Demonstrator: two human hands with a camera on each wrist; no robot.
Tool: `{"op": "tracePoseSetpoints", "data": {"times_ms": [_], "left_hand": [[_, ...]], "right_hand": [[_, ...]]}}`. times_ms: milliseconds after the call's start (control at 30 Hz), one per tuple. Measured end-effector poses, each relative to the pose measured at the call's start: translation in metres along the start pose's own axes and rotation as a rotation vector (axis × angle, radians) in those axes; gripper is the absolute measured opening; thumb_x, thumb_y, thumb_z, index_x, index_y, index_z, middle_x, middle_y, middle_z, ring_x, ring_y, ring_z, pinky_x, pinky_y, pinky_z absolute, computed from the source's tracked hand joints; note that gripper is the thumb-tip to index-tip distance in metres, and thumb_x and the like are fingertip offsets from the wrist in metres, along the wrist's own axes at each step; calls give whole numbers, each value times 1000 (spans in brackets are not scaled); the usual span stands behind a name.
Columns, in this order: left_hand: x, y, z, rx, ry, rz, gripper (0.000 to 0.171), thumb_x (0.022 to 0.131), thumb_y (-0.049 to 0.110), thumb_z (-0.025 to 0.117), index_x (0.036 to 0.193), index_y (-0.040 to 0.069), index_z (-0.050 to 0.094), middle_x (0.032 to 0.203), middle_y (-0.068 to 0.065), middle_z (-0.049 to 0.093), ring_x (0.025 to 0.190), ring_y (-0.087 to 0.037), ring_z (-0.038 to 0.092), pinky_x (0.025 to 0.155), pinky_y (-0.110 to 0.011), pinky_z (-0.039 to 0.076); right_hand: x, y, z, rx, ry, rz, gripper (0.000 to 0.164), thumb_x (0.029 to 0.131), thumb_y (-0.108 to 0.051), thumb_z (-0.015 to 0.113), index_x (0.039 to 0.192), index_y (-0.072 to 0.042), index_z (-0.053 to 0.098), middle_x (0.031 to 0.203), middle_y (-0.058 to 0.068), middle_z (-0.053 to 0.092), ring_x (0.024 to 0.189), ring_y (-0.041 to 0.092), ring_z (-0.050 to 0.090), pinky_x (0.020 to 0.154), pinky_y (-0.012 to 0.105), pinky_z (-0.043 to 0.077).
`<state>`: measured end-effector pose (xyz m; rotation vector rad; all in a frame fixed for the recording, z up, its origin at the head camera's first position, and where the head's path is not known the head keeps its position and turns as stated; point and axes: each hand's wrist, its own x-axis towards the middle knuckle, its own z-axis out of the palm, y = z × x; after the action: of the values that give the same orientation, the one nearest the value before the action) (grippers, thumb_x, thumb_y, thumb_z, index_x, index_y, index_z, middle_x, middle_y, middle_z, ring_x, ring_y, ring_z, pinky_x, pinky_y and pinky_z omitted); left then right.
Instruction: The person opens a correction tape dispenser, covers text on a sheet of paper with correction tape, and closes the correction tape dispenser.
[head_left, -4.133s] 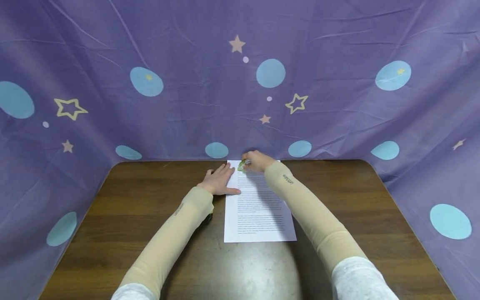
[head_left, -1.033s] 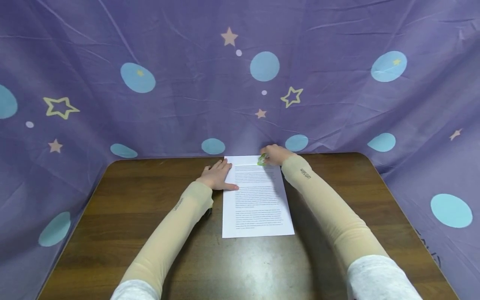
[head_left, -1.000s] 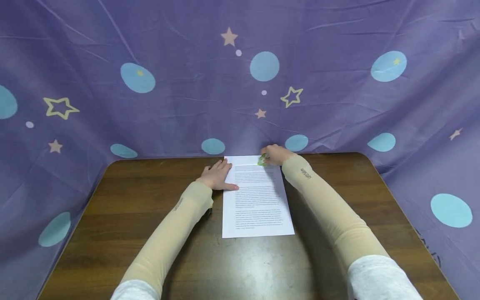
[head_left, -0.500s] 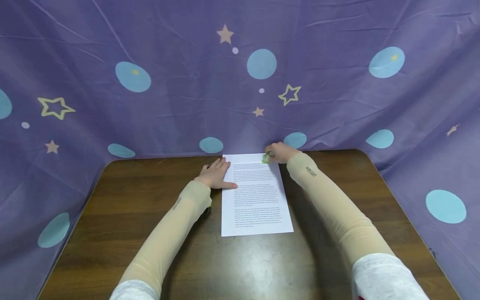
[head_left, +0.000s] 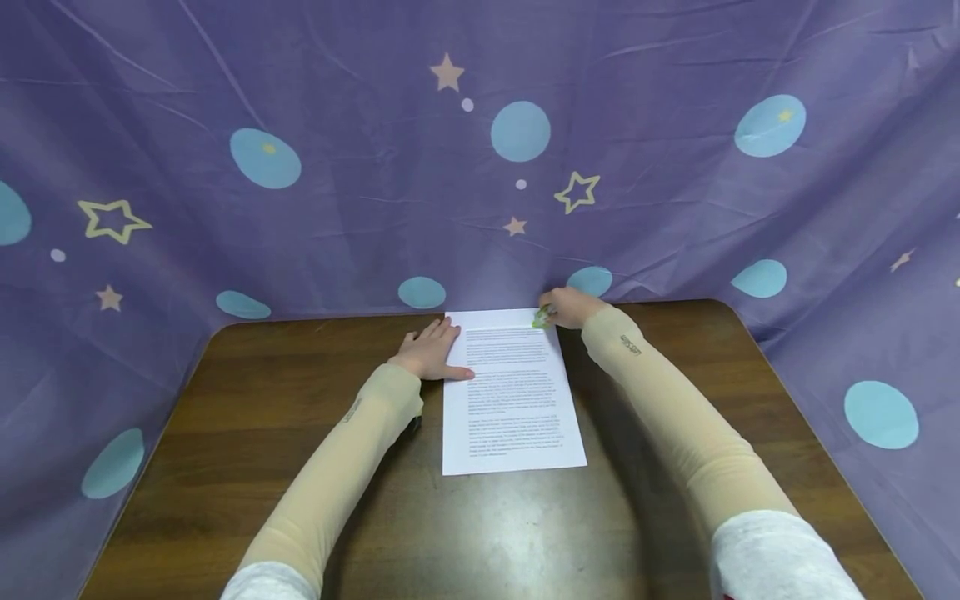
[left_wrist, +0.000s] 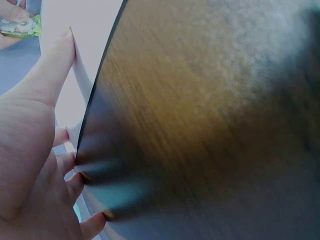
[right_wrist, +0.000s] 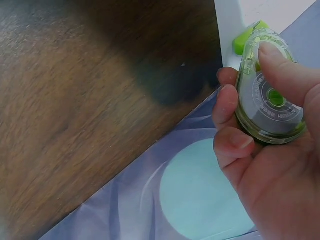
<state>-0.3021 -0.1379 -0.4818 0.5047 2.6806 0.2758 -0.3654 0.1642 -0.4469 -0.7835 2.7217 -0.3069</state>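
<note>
A printed sheet of paper [head_left: 510,417] lies flat at the table's back edge. My left hand [head_left: 431,350] rests on the sheet's upper left margin, fingers spread and thumb stretched out; the left wrist view shows that thumb [left_wrist: 55,65] lying over the paper. At the sheet's upper right, my right hand [head_left: 573,308] grips a correction tape [right_wrist: 260,112] with a clear case and a green tip. Thumb on one side and curled fingers on the other hold it, and its tip [right_wrist: 245,41] is at the paper near the top line of print. Whether the tip touches cannot be told.
The brown wooden table [head_left: 300,467] extends to both sides and in front of the sheet. A purple curtain [head_left: 360,167] with stars and blue spots hangs right behind the table's back edge and along both sides.
My right hand has slid the correction tape rightwards along the top of the sheet, from near its left side to near its right edge. My left hand has kept its place on the paper.
</note>
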Motion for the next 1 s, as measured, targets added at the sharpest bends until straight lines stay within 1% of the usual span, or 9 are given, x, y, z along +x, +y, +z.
{"op": "tracePoseSetpoints", "data": {"times_ms": [100,200,333,500,633,733,867,1000], "left_hand": [[2,-2,2,4,-6,2,107,91,68,68,167,9,21,174,-16,4,161,-36,5,122,-68,12],[8,-7,6,-1,-12,4,109,89,70,68,168,11,20,175,-14,3,161,-34,4,122,-68,11],[3,-5,5,-3,-8,11,107,91,67,68,168,10,20,175,-15,2,161,-35,4,123,-67,11],[-6,1,2,9,2,14,104,93,64,67,167,9,21,174,-16,4,161,-36,5,123,-67,11],[-12,4,-2,15,18,20,103,94,63,68,166,7,23,174,-18,8,160,-37,9,122,-67,14],[-13,5,-4,17,24,17,102,93,64,67,166,7,24,174,-18,9,160,-37,10,122,-67,15],[-13,5,-4,19,26,18,102,93,64,68,167,8,24,174,-17,10,160,-37,10,122,-67,16],[-12,4,-3,19,24,19,103,93,64,68,167,8,23,174,-17,9,160,-36,10,122,-67,16]], "right_hand": [[-4,2,0,11,-2,2,15,98,-4,70,112,0,71,113,19,73,111,39,68,99,47,52],[-8,4,0,35,-1,-1,19,98,-2,70,116,3,70,117,21,72,114,40,67,100,48,53],[-13,4,1,57,12,5,24,97,0,70,121,4,70,121,23,72,117,41,66,102,48,52],[-18,3,3,43,34,8,22,97,-1,71,118,3,70,117,22,73,114,41,68,100,48,53],[-16,1,3,32,21,29,21,98,-4,71,118,1,70,117,21,73,114,40,68,100,48,53],[-14,1,4,18,14,31,21,98,-5,70,118,0,70,117,20,73,112,39,69,99,48,53],[-12,3,4,-19,34,-6,18,98,-6,69,115,0,69,111,18,74,106,37,70,95,47,54],[-10,-1,5,-38,61,-46,18,99,-11,69,114,-1,69,106,15,73,100,33,69,93,47,54]]}}
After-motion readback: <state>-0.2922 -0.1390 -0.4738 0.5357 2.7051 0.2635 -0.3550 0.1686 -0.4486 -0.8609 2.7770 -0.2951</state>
